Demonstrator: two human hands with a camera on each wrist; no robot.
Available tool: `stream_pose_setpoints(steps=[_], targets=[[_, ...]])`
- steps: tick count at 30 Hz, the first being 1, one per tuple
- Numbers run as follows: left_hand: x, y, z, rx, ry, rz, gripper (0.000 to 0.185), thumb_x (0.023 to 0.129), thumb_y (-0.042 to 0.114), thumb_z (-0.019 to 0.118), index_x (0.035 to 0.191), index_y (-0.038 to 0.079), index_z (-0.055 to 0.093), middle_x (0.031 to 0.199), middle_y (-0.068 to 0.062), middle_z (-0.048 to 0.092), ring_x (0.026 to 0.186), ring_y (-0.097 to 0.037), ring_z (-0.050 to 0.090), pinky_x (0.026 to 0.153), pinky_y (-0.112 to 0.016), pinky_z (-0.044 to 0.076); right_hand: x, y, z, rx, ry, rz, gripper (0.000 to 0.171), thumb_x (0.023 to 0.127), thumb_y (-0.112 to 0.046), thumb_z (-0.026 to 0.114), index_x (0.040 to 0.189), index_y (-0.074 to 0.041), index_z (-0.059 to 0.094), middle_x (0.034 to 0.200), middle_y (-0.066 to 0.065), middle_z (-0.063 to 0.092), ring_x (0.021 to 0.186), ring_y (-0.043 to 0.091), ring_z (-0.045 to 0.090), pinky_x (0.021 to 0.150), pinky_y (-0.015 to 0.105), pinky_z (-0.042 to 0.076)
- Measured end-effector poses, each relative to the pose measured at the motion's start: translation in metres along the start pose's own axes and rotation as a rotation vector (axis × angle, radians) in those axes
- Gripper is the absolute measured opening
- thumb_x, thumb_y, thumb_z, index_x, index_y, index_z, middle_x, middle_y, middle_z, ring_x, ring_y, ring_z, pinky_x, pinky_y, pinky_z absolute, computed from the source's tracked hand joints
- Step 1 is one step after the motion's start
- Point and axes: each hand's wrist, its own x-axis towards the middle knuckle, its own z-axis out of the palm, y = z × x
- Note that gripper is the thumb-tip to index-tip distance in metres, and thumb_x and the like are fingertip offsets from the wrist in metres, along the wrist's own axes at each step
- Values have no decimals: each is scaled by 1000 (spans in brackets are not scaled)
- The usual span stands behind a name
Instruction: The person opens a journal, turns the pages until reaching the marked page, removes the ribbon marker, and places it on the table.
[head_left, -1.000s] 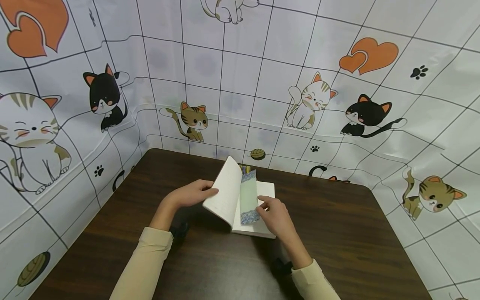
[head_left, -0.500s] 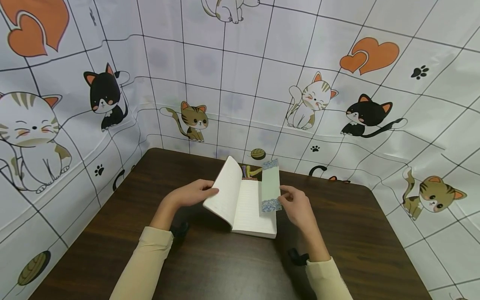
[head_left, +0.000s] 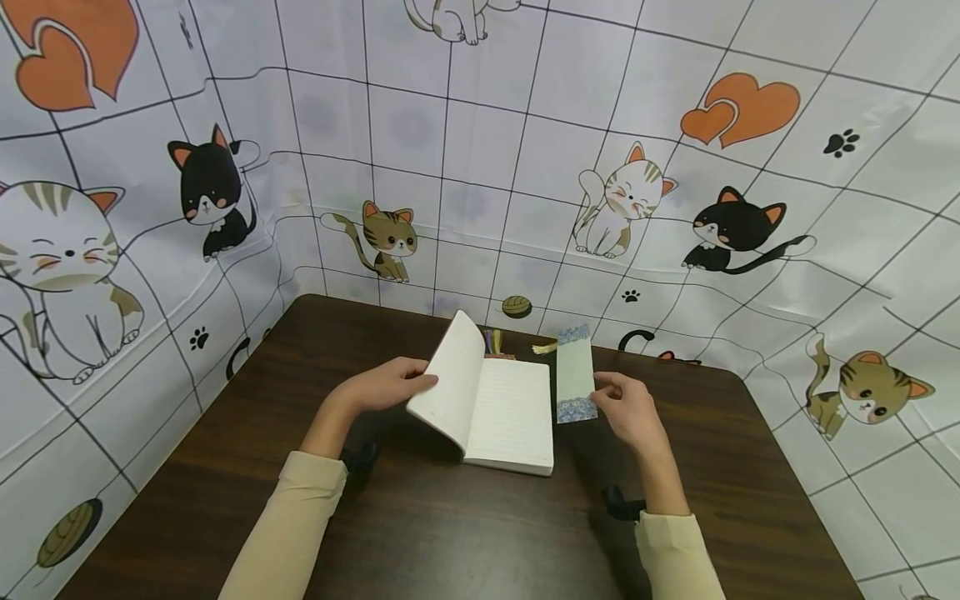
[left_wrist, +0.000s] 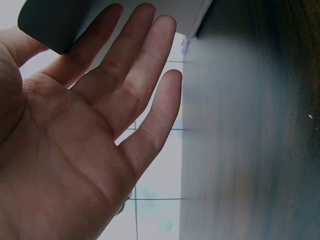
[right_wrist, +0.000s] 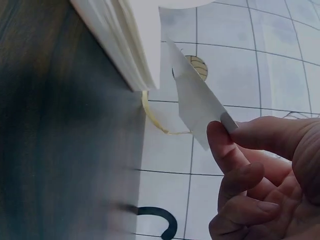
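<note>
Right fingers point(right_wrist: 235, 150): thumb and forefinger pinch the near end of the bookmark point(head_left: 576, 383), held clear of the book point(head_left: 510, 417) and just to the right of its open page. The strip's tassel point(head_left: 545, 347) trails from the far end toward the book's top edge. The remaining fingers are loosely curled and hold nothing.

Left fingers point(left_wrist: 125, 55): nearly straight, spread under the raised leaves point(head_left: 450, 383), with the thumb on the upper side. They prop the left half of the book up at a steep tilt. The right half lies flat on the desk point(head_left: 420, 533).

Step in hand, as judged: the bookmark is out of the book, which is kept open.

Next move, as judged: either lay the strip on the desk to the right of the fingers or return it to the gutter. The left hand point(head_left: 382, 387) must keep the leaves up so the page is not lost.
</note>
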Motion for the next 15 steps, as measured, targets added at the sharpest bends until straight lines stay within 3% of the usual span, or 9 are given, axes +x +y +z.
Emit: stream_pose_setpoints(steps=[10, 15], targets=[[-2, 2, -1, 1, 7, -6, 39, 116, 30, 48, 133, 1, 66, 111, -9, 70, 98, -18, 62, 92, -38, 51, 5, 10, 6, -40, -46, 37, 42, 106, -12, 62, 146, 2, 61, 107, 19, 73, 85, 26, 60, 72, 38, 46], [-3, 4, 0, 3, 9, -11, 38, 116, 30, 48, 132, 1, 67, 110, -8, 70, 98, -17, 62, 92, -38, 51, 6, 15, 10, -69, -56, 57, 39, 105, -12, 63, 141, 3, 63, 110, 21, 74, 88, 28, 64, 73, 41, 50]])
